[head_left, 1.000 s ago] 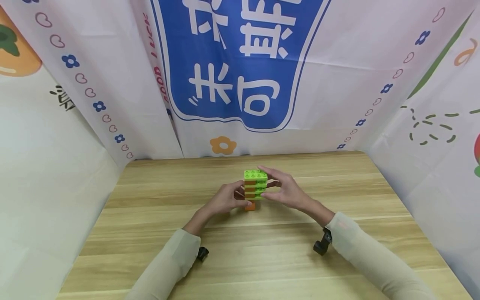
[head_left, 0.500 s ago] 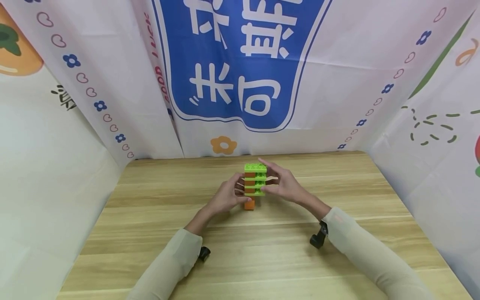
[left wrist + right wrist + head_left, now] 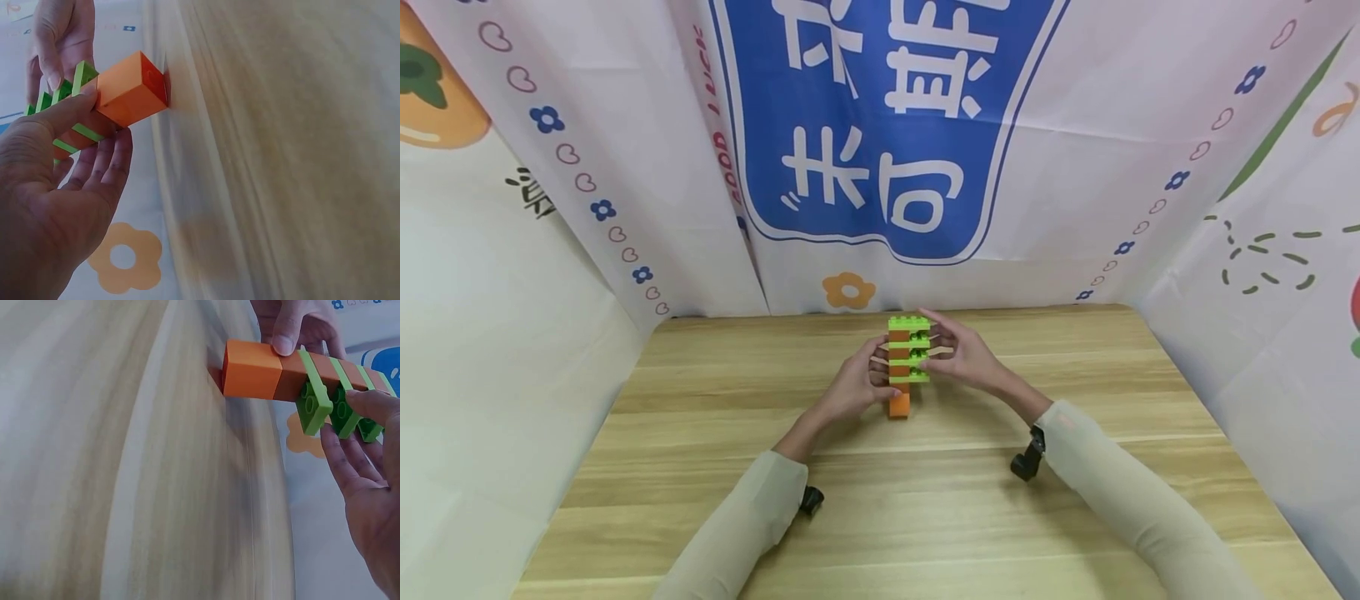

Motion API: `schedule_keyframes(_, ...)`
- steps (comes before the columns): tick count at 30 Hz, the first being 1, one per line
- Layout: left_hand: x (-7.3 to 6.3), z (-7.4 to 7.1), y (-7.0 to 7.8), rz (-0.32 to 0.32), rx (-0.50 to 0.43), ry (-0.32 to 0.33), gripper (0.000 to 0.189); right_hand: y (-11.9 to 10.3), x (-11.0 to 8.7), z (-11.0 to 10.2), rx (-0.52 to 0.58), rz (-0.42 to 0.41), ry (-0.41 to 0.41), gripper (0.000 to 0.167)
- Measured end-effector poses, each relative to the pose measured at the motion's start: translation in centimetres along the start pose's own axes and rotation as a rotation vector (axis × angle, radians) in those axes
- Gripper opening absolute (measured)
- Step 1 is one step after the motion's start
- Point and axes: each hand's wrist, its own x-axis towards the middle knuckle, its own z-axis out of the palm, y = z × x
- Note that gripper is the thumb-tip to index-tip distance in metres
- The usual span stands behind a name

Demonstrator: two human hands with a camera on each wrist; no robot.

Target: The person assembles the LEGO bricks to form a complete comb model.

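A tower of toy building blocks stands between both hands, with a bright orange block [image 3: 898, 407] at its base. Above it, brown blocks [image 3: 898, 353] alternate with green studded plates [image 3: 910, 322], which jut out to the right. My left hand [image 3: 852, 385] grips the tower low on its left side; the thumb lies across the front, just above the orange block [image 3: 128, 90] in the left wrist view. From the right, my right hand [image 3: 968, 360] holds the overhanging green plates [image 3: 315, 403], thumb in front and fingers behind. Those rear fingers are partly hidden by the tower.
The wooden table [image 3: 940, 517] stretches around the tower. A white printed cloth [image 3: 1037, 225] hangs behind its back edge, and more cloth flanks both sides. Black wrist cameras sit below the left cuff [image 3: 811, 500] and the right cuff [image 3: 1028, 458].
The tower's top has shifted up and away in the head view, showing less of its upper face and more of the orange base. Both hands have moved slightly up with it.
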Motion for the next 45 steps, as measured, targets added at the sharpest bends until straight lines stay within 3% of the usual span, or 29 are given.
schedule_keyframes(5,0.6,-0.2,-0.3,-0.012,0.006,-0.008,0.098,0.6,0.6,-0.1,0.01,0.019,0.0,0.089)
schedule_keyframes(10,1.2,-0.5,-0.6,-0.021,0.027,-0.014,0.101,1.2,1.2,-0.2,-0.058,0.052,0.011,0.087)
schedule_keyframes(19,1.7,-0.8,-0.9,-0.05,0.068,-0.033,0.097,2.1,2.1,-0.2,-0.056,0.195,-0.007,0.084)
schedule_keyframes(30,2.2,-1.3,-1.5,-0.191,-0.026,-0.042,0.099,3.1,2.7,0.2,-0.045,0.288,-0.018,0.081)
schedule_keyframes(39,2.7,-1.8,-1.3,-0.198,-0.043,-0.104,0.087,3.8,3.0,0.1,-0.073,0.305,-0.038,0.08)
schedule_keyframes(45,2.9,-1.8,-1.4,-0.225,-0.035,-0.11,0.085,4.0,3.0,0.2,-0.087,0.322,-0.043,0.077)
